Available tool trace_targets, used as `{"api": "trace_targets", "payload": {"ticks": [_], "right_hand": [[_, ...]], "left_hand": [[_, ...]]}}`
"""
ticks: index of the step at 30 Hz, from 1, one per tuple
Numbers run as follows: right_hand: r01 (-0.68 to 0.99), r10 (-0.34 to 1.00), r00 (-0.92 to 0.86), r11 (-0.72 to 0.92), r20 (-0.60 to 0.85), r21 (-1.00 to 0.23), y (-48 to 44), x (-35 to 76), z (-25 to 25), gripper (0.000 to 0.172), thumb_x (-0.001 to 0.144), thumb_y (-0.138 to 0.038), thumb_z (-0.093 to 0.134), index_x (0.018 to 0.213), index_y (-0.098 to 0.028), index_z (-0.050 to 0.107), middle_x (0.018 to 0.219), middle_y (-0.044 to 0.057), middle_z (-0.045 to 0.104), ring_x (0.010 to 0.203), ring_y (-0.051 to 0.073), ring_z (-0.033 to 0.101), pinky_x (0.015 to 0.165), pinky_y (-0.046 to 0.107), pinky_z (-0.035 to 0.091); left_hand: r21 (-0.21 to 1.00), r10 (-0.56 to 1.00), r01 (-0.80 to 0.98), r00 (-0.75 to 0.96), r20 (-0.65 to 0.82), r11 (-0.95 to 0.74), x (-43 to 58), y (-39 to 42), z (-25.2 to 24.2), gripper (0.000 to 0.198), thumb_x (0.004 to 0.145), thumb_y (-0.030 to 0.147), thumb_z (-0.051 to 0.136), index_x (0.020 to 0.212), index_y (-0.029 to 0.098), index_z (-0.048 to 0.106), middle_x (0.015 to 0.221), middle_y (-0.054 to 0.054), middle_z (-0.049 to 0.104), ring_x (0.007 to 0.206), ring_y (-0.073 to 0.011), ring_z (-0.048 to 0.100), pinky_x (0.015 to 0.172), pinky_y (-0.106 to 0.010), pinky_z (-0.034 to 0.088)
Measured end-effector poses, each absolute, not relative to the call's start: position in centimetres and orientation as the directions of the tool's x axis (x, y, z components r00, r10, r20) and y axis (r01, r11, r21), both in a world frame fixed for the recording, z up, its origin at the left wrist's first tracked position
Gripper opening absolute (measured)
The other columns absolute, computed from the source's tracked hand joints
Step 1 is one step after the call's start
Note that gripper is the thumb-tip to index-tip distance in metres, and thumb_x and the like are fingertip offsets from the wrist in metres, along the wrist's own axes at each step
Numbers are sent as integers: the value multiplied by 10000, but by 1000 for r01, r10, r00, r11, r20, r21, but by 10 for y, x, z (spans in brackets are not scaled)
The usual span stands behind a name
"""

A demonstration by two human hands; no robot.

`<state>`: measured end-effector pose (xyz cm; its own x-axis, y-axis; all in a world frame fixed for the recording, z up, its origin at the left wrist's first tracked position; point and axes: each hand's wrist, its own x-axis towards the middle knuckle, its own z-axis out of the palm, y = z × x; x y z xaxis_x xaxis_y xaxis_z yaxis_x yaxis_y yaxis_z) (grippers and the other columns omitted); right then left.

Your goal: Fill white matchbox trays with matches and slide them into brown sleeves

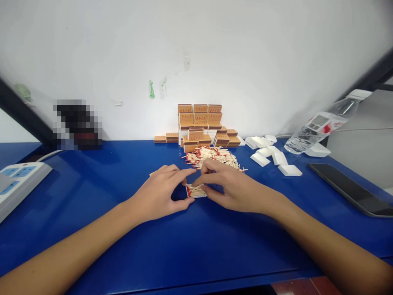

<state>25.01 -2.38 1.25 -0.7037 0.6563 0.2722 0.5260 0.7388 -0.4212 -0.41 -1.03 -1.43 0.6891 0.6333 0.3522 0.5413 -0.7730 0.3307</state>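
Observation:
A small white matchbox tray (195,191) holding red-tipped matches lies on the blue table (196,246). My left hand (161,192) curls around the tray's left end, thumb and fingers closed on it. My right hand (229,184) pinches its right end, fingertips touching the matches inside. Just behind the hands lies a loose heap of matches (211,156). Behind that stands a stack of orange matchboxes (201,125) against the wall.
Several empty white trays (270,155) lie at the right rear. A plastic water bottle (322,127) lies tilted beyond them, a dark phone (350,188) rests at the right edge, and a white power strip (18,182) sits at the left edge.

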Motion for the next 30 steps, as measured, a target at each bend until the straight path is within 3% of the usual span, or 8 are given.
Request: {"api": "trace_targets", "payload": {"ticks": [11, 21, 30], "right_hand": [[597, 702, -675, 701, 227, -391, -20, 249, 5, 81, 1002, -182, 646, 956, -188, 712, 958, 49, 594, 890, 193, 580, 791, 329, 450], [648, 745, -633, 658, 210, -384, -18, 246, 0, 86, 1007, -198, 665, 930, -173, 695, 963, 47, 600, 876, 184, 580, 772, 320, 440], [526, 666, -702, 723, 251, -448, -22, 248, 8, 120, 1014, -194, 637, 1013, -204, 756, 967, 46, 594, 880, 182, 593, 780, 322, 469]], "left_hand": [[304, 605, 524, 702, 376, -796, -5, -11, -16, 572, 934, 363, 761, 1447, 210, 559, 1061, -47, 746, 995, -253, 674, 953, -471, 539], [258, 579, 519, 719, 385, -815, -3, -12, -15, 552, 948, 389, 744, 1432, 192, 568, 1049, -69, 731, 988, -262, 679, 920, -460, 534], [266, 599, 537, 714, 362, -801, -3, -12, -16, 534, 955, 397, 732, 1423, 189, 581, 1053, -77, 735, 988, -265, 684, 927, -478, 550]]}}
